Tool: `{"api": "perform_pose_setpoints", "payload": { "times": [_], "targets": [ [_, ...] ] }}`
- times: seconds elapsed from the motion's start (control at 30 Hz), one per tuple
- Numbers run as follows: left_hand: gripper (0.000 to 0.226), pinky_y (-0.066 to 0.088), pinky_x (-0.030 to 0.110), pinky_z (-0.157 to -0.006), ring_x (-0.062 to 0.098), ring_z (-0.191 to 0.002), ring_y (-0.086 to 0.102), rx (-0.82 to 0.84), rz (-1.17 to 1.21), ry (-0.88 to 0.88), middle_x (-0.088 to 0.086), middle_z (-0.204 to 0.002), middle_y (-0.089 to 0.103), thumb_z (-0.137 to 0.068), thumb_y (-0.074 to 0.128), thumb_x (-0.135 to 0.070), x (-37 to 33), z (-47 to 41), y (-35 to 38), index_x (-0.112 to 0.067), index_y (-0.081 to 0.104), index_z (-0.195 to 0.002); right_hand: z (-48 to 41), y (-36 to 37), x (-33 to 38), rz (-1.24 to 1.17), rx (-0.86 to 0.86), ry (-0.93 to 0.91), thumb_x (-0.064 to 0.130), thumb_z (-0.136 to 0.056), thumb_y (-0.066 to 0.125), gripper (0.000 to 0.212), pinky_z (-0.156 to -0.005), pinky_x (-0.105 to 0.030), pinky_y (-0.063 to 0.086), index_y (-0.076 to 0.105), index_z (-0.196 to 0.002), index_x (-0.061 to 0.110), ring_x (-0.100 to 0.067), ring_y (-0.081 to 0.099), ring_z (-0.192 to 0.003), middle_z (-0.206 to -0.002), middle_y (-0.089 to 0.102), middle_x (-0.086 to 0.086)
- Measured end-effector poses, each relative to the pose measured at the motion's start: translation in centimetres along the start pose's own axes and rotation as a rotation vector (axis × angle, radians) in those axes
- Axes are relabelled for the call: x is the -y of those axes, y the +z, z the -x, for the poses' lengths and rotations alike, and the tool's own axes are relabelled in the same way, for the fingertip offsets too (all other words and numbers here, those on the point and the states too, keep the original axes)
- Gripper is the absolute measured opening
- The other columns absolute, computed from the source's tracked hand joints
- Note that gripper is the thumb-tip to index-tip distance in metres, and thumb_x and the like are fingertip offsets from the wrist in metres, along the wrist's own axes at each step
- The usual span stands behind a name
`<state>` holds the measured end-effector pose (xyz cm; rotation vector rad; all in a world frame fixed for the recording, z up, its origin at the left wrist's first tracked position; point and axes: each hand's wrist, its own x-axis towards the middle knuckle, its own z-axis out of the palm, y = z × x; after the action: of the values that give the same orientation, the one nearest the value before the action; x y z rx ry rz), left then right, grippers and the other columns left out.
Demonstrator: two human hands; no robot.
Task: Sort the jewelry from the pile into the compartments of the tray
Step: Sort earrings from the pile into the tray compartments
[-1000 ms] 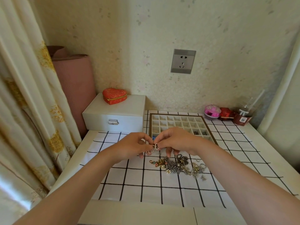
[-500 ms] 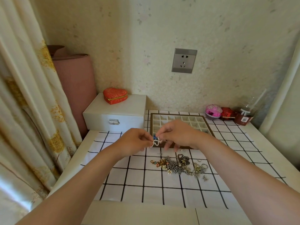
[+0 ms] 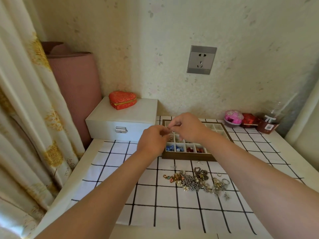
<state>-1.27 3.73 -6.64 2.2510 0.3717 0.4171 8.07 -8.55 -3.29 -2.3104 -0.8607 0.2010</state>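
Pinching a silver trinket between them, left hand and right hand hover above the tray.

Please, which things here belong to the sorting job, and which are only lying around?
Job: wooden-framed compartment tray; mixed metal jewelry pile; small silver piece pinched by left hand and right hand.
Lying about: white latched box; red heart-shaped case; pink round case; grey wall socket.

Wood-framed tray (matt), metal jewelry pile glinting.
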Motion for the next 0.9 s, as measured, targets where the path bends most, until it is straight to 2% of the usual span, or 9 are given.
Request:
{"api": "perform_pose_setpoints", "payload": {
  "times": [0.2,0.3,0.43,0.53,0.63,0.7,0.77,0.83,0.9],
  "targets": [
    [0.026,0.045,0.022,-0.079,0.014,-0.105,0.062,-0.020,-0.235,0.090,-0.004,-0.119,0.068,-0.102,0.050,-0.019,0.4,0.9,-0.7,-0.025,0.067,-0.120,-0.5,0.4,-1.3,-0.026,0.043,-0.010,0.010,-0.090,0.073,0.013,-0.051,-0.010,0.046,0.076,-0.102,0.015,0.013,0.059,-0.049,-0.101,0.072,0.003],
    [0.024,0.044,0.021,-0.072,0.012,-0.097,0.061,0.009,-0.266,0.095,-0.003,-0.115,0.068,-0.101,0.049,-0.020,0.8,1.1,-0.5,-0.025,0.064,-0.120,-0.6,0.4,-1.6,-0.025,0.084,-0.019,0.013,-0.087,0.076,0.009,-0.053,-0.016,0.050,0.077,-0.094,0.019,0.000,0.061,-0.048,-0.095,0.071,0.009],
    [0.025,0.049,0.024,-0.071,0.012,-0.093,0.061,0.060,-0.267,0.090,-0.002,-0.115,0.066,-0.101,0.048,-0.022,1.1,1.1,-0.5,-0.027,0.058,-0.124,-0.6,0.7,-2.1,-0.011,0.032,-0.056,0.012,-0.089,0.074,0.019,-0.056,-0.007,0.047,0.076,-0.106,0.018,0.004,0.065,-0.073,-0.105,0.074,0.003],
    [0.033,0.052,0.030,-0.083,0.016,-0.104,0.059,0.120,-0.301,0.136,0.000,-0.122,0.061,-0.102,0.046,-0.025,1.2,1.0,-0.4,-0.030,0.054,-0.134,-0.5,0.3,-2.1,-0.004,-0.010,-0.091,0.009,-0.093,0.068,0.019,-0.075,-0.008,0.050,0.076,-0.109,0.015,0.001,0.064,-0.090,-0.111,0.073,0.001],
    [0.039,0.049,0.033,-0.086,0.018,-0.105,0.055,0.207,-0.432,0.174,0.001,-0.117,0.053,-0.104,0.038,-0.034,1.4,0.9,-0.1,-0.036,0.046,-0.142,-0.3,0.0,-2.2,0.142,0.031,-0.076,0.006,-0.098,0.056,0.028,-0.098,-0.027,0.051,0.077,-0.103,0.024,-0.007,0.064,-0.107,-0.121,0.071,0.004],
    [0.040,0.048,0.035,-0.087,0.020,-0.106,0.053,0.244,-0.482,0.167,0.002,-0.113,0.051,-0.104,0.034,-0.038,1.4,0.8,0.0,-0.039,0.046,-0.142,0.2,0.0,-1.9,0.256,0.080,-0.079,0.004,-0.097,0.052,0.034,-0.088,-0.025,0.050,0.078,-0.103,0.027,-0.006,0.063,-0.099,-0.109,0.069,0.013],
    [0.040,0.049,0.035,-0.086,0.020,-0.103,0.054,0.251,-0.473,0.161,0.002,-0.109,0.052,-0.103,0.034,-0.037,1.4,0.7,0.0,-0.042,0.048,-0.141,0.6,0.0,-1.6,0.351,0.138,-0.119,0.004,-0.094,0.052,0.036,-0.066,-0.024,0.047,0.078,-0.106,0.025,-0.005,0.060,-0.074,-0.090,0.066,0.016],
    [0.039,0.050,0.035,-0.086,0.019,-0.102,0.057,0.249,-0.418,0.146,0.001,-0.110,0.056,-0.103,0.038,-0.036,1.3,0.7,-0.2,-0.047,0.048,-0.139,0.7,0.2,-1.4,0.414,0.175,-0.132,0.006,-0.094,0.051,0.037,-0.056,-0.026,0.045,0.077,-0.110,0.026,-0.011,0.060,-0.069,-0.092,0.066,0.006],
    [0.039,0.050,0.032,-0.089,0.017,-0.107,0.058,0.231,-0.362,0.138,0.000,-0.119,0.060,-0.101,0.044,-0.032,1.3,0.7,-0.5,-0.047,0.050,-0.137,0.7,0.2,-1.4,0.431,0.170,-0.127,0.007,-0.094,0.051,0.036,-0.058,-0.025,0.045,0.075,-0.112,0.027,-0.013,0.060,-0.074,-0.099,0.063,0.004]
  ]
}}
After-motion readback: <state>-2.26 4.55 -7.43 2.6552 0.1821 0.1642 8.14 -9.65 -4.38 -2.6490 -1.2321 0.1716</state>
